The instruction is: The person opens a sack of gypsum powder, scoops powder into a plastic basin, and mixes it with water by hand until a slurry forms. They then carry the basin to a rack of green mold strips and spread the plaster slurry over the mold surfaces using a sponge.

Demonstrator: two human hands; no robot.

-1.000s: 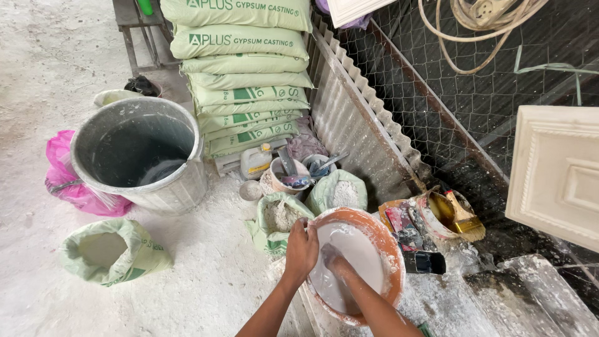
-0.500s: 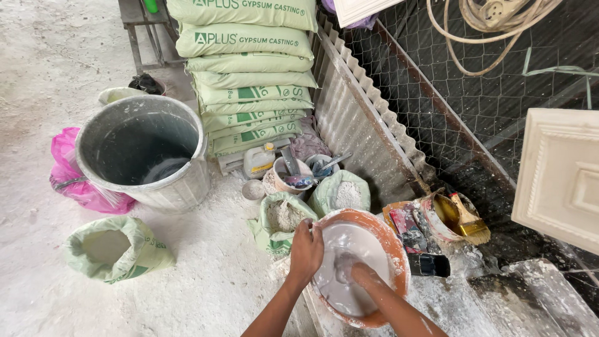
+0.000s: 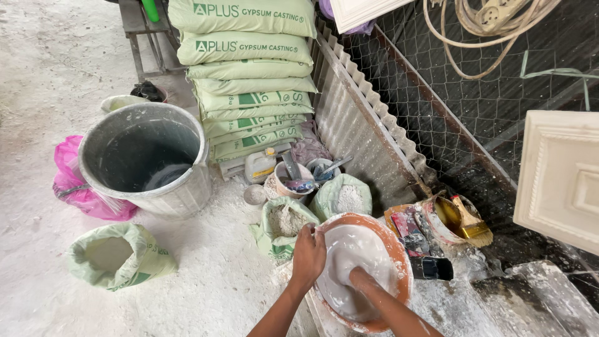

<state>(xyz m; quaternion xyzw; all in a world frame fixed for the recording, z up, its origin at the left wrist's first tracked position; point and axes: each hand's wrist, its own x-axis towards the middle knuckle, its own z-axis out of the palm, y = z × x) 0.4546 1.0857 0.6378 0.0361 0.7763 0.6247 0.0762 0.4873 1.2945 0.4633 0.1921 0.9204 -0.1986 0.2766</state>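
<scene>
Here, orange bowl (image 3: 399, 249) as landmark: your left hand (image 3: 309, 256) clamps its near-left rim; right hand (image 3: 362, 278) plunged inside white slurry (image 3: 355, 249), grip cannot be told; both hands at bowl.

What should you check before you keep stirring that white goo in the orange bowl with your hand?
1. Bowl held steady: ok. The left hand grips the rim of the orange bowl.
2. Mixing hand in the mix: ok. The right hand is sunk in the white mix; its fingers are hidden.
3. Mix staying inside: ok. It sits below the rim, with none running over.
4. Smooth or lumpy: cannot tell. Only the top surface shows.
5. More powder in reach: ok. An open sack of powder stands right beside the bowl.
6. Water nearby: ok. The grey bucket holds some liquid.
</scene>
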